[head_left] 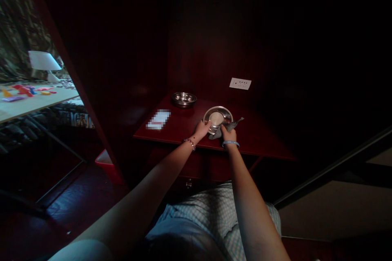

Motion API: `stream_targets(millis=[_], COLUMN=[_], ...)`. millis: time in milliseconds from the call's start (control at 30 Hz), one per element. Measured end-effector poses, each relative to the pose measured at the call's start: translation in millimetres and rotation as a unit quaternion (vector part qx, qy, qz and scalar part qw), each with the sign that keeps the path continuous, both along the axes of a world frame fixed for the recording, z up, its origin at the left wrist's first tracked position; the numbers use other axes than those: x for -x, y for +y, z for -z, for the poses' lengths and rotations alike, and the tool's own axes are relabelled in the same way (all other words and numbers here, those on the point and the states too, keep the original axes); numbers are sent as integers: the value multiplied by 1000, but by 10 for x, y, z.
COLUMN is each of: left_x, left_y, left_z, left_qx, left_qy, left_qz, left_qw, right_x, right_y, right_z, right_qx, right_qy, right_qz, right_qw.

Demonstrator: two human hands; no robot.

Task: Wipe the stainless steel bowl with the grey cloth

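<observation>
A shiny metal bowl (217,117) is tilted toward me above the dark red desk. My left hand (202,129) grips its left rim, thumb on the inside. At the bowl's lower right edge, my right hand (229,133) is closed on a grey cloth (235,124), which lies against the rim. Part of the cloth hangs below the bowl, between both hands. The fingers behind the bowl and cloth are hidden. Farther back on the left stands a second metal bowl (183,98), possibly a stack, touched by neither hand.
The dark red desk (260,142) has a blurred-out white item (158,119) at its left. A white socket plate (240,83) is on the back wall. A red bin (108,165) stands on the floor. Left are a pale table (64,94) with colourful pieces and a lamp (44,61).
</observation>
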State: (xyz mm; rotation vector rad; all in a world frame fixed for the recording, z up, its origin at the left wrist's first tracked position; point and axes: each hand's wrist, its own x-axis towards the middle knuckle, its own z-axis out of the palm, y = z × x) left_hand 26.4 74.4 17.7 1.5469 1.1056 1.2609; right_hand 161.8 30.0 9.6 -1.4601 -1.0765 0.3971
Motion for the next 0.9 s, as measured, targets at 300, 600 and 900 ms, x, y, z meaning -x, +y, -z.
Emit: stream_targets(millis=[300,600,900], left_x=[-19,-5,-13], left_y=[30,16,20], left_z=[23,5,26], left_qx=[5,15,19], left_qy=[-3,4,-14], left_qz=[-4,-9,-14], left_qw=[1000,1000,1000], right_x=[22,-2,-5], right_y=[-33,6,-28], right_z=[-29,6,10], right_qx=[5,0,18], right_qy=[9,10,-9], right_qz=[5,6,10], right_qw=[1000,1000,1000])
